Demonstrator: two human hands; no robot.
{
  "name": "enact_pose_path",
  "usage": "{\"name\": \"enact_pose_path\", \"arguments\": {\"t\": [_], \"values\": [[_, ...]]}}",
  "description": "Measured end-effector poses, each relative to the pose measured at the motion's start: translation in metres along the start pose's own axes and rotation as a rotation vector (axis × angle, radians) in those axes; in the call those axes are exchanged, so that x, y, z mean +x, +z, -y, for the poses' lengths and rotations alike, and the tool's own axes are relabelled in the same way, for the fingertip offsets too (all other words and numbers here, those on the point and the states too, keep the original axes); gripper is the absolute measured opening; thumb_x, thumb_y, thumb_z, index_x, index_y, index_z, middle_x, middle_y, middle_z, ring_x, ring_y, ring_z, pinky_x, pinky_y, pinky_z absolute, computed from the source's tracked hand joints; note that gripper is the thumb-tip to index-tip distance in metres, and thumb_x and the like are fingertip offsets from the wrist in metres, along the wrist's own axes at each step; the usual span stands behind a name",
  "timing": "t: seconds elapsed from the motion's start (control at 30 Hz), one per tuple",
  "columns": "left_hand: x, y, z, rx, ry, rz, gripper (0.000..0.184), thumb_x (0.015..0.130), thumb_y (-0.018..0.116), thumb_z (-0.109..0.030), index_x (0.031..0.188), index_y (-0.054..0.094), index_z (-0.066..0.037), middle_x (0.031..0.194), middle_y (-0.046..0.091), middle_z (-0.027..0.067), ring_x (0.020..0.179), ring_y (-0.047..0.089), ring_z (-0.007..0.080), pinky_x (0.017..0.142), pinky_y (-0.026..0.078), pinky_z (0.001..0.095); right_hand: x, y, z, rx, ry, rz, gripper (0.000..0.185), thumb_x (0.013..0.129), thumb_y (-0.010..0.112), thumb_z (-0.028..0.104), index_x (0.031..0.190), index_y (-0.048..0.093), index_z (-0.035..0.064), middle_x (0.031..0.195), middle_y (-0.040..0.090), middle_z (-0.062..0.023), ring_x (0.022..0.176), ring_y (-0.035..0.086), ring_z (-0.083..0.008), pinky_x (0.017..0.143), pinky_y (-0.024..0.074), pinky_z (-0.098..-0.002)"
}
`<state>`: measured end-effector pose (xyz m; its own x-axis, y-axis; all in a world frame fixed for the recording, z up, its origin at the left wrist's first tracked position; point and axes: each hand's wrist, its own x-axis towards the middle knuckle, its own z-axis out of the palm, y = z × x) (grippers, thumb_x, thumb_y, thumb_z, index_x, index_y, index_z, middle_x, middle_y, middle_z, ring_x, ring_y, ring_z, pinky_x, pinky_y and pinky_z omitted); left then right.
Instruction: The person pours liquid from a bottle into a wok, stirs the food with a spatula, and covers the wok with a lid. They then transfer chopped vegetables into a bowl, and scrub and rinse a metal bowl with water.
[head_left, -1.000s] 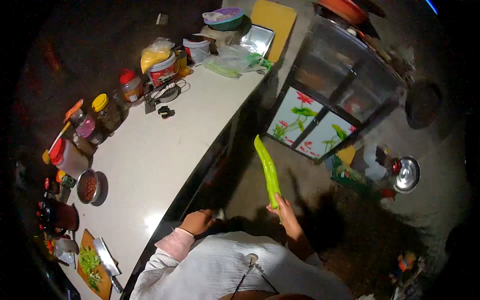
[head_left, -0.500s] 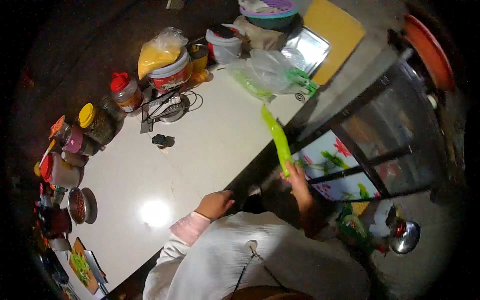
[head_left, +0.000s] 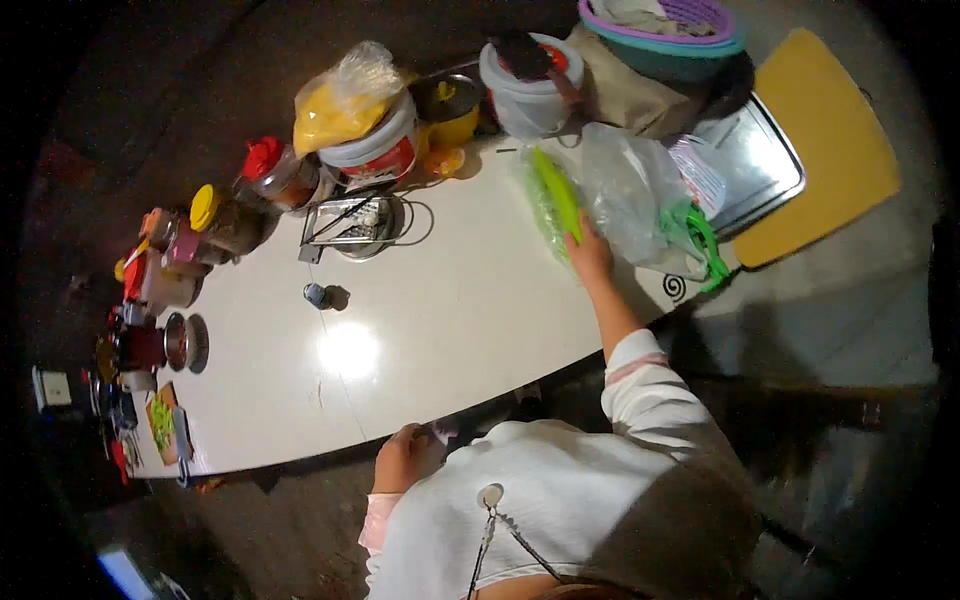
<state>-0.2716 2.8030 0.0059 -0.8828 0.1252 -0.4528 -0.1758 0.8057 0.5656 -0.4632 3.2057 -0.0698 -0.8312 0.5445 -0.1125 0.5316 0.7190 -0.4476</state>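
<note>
My right hand (head_left: 592, 252) is closed on the lower end of a long green pepper (head_left: 556, 190) at the back right of the white table (head_left: 440, 330). The pepper lies over a clear plastic bag (head_left: 540, 205) with green contents. Right beside it is a crumpled translucent bag (head_left: 630, 190) with green handles. My left hand (head_left: 402, 458) is at the table's front edge, near my body, fingers loosely curled with nothing visible in them.
A metal tray (head_left: 745, 165) and a yellow board (head_left: 830, 150) are at the far right. Buckets (head_left: 370, 150), jars (head_left: 230, 220) and a metal bowl (head_left: 177, 342) line the back and left. A cutting board (head_left: 160, 430) holds chopped green pieces beside a knife (head_left: 181, 435).
My right hand has carried the pepper from beside the table's right edge up over the bag at the back. My view has turned right; my left hand is now lower, against the table edge.
</note>
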Motion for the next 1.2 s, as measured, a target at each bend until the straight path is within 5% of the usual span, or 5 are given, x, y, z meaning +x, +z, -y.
{"name": "enact_pose_path", "arguments": {"t": [0.1,0.27,0.73,0.9,1.2], "values": [[-0.011,0.013,0.007,-0.082,-0.024,-0.077,0.027,0.075,0.056,-0.014,0.099,0.057,-0.005,0.08,0.06,0.0174,0.07,0.058,0.0318,0.061,0.046,0.0364,0.026,0.026,-0.015,0.062,0.008,-0.019,0.058,0.077,0.055,0.03,0.13,0.031,0.0263,0.095,0.057,-0.0213,0.088,0.054,-0.0371,0.076,0.0439,-0.0432],[-0.041,0.019,-0.033,-0.109,-0.055,-0.259,0.027,0.076,0.057,-0.016,0.101,0.055,-0.005,0.088,0.059,0.0143,0.079,0.057,0.0303,0.065,0.046,0.0366,0.097,0.088,-0.1,0.312,-0.421,-0.062,0.058,0.08,0.053,0.031,0.128,0.032,0.0053,0.111,0.052,-0.0204,0.099,0.051,-0.0339,0.083,0.0413,-0.0371],[-0.132,0.043,0.071,-0.081,-0.154,-0.416,0.032,0.081,0.053,-0.025,0.107,0.052,-0.006,0.096,0.057,0.0162,0.09,0.055,0.0322,0.073,0.045,0.0391,0.059,0.063,-0.054,-0.229,0.052,0.229,0.051,0.085,0.044,0.035,0.127,0.035,0.0078,0.126,0.039,-0.0183,0.114,0.039,-0.0323,0.093,0.0325,-0.0434],[-0.194,0.021,0.155,-0.205,-0.259,-0.412,0.035,0.082,0.051,-0.023,0.109,0.051,-0.002,0.102,0.056,0.0164,0.092,0.053,0.0321,0.076,0.044,0.0384,-0.13,0.139,0.035,-0.04,-0.618,-0.003,0.043,0.08,0.057,0.024,0.117,0.046,0.0045,0.125,0.04,-0.0172,0.115,0.037,-0.0321,0.098,0.0284,-0.041],[-0.334,-0.001,0.326,-0.225,-0.446,-0.609,0.035,0.08,0.053,-0.022,0.107,0.052,0.0,0.1,0.056,0.0178,0.091,0.054,0.0336,0.077,0.043,0.0389,-0.521,0.243,0.223,0.378,-1.715,0.708,0.007,0.073,0.058,0.01,0.075,0.057,0.0032,0.083,0.055,-0.0118,0.082,0.052,-0.0293,0.074,0.0413,-0.0389]]}}
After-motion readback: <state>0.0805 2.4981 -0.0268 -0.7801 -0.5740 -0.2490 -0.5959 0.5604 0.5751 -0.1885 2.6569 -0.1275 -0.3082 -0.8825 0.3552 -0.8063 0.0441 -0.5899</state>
